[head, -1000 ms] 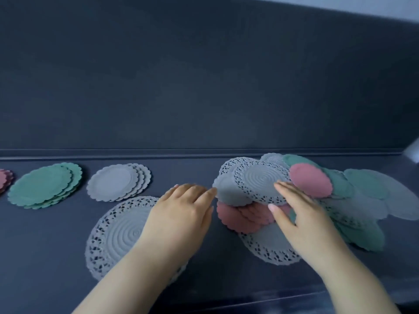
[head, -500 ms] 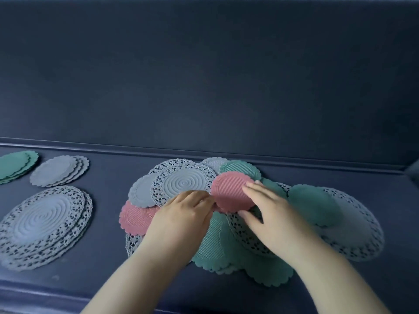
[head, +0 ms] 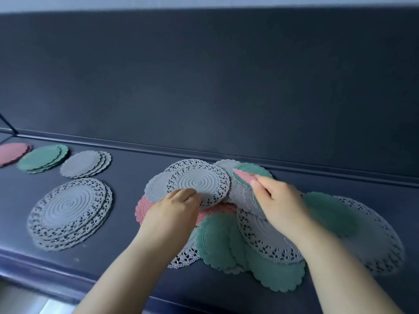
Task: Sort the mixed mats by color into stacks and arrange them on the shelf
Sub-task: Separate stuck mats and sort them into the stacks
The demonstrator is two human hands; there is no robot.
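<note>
Pink mat (head: 243, 175) is being pinched in the right hand (head: 283, 205); just beside it, the left hand (head: 174, 211) is touching a lace mat (head: 199, 181), grip unclear.

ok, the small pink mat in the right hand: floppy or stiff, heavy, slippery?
Probably light: the right hand holds the pink mat up by one edge with fingertips. Likely semi-stiff: it looks nearly flat, no visible droop, though blurred. The green mat nearby is ribbed, so probably grippy.
</note>
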